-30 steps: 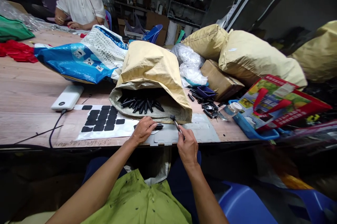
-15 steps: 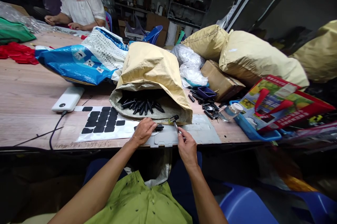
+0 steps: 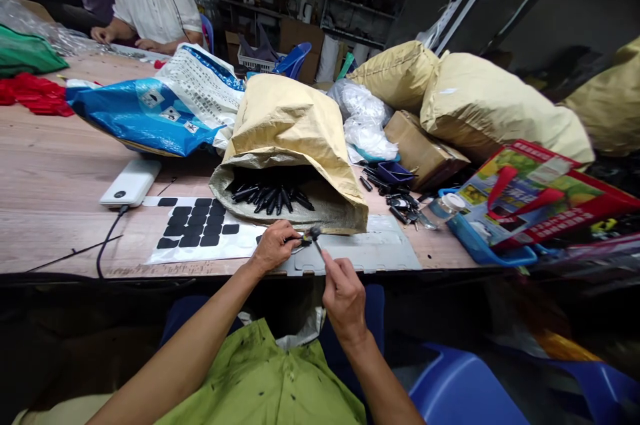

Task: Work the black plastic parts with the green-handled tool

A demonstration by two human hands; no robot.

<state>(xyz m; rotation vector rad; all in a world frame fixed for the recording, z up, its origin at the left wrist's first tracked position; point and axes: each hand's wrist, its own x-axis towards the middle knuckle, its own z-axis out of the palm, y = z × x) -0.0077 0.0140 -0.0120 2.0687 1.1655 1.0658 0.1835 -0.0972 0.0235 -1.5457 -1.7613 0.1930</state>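
Note:
My left hand (image 3: 273, 248) rests at the front of the table, its fingers closed on a short black tube-like piece (image 3: 305, 242), partly hidden. My right hand (image 3: 344, 288) grips the thin handle of what looks like a small hammer (image 3: 317, 238). Its dark head is blurred and sits right at the end of the black piece. Both are over a grey flat board (image 3: 385, 248). Just beyond, a tan woven sack (image 3: 295, 118) lies with its mouth towards me, and several black tapered pieces (image 3: 273, 198) poke out inside it.
Left of the hands lies a white sheet with black stickers (image 3: 200, 225), then a white power bank (image 3: 131, 183) with a cable. At right are loose black parts (image 3: 397, 202), a jar (image 3: 443, 210) and a blue basket (image 3: 470, 242). Across the table sits a person (image 3: 155, 12).
My right hand has moved left and nearer to me, bringing the hammer head from the sack's edge over to the black piece. The left hand has stayed in place.

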